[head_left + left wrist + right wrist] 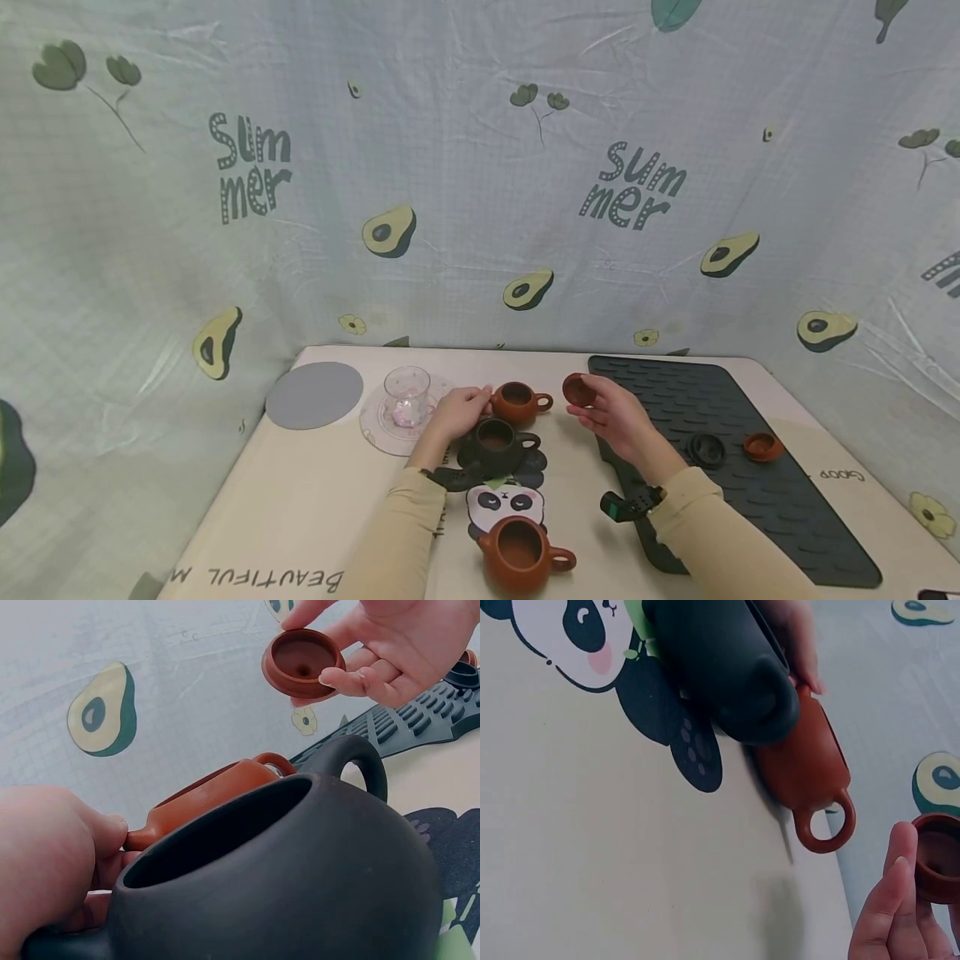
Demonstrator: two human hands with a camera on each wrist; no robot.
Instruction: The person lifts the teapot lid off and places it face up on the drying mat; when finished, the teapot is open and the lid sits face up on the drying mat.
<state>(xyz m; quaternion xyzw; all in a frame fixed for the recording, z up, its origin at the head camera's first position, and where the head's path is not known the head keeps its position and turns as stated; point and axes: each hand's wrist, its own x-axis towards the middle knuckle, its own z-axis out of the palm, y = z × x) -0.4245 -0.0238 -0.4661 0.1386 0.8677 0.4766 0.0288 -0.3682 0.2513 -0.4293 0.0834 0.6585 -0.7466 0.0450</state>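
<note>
A small brown teapot (517,402) stands without its lid at the middle of the table. My left hand (480,400) pinches its spout (146,834) from the left. My right hand (600,406) holds a brown lid (577,389) in its fingertips, raised just right of the pot and tilted so its hollow underside (301,660) shows. In front of the brown pot sits a dark open teapot (496,442), which fills the left wrist view (300,885). The right wrist view shows the brown pot's loop handle (825,823) and the lid (937,856) beside my fingers (889,900).
A second brown teapot (522,552) stands on a panda mat (504,502) near me. A glass cup (407,398) sits on a clear coaster beside a grey round mat (315,395). On the dark ribbed mat (675,387) at right lie a black lid (707,448) and a brown lid (762,446).
</note>
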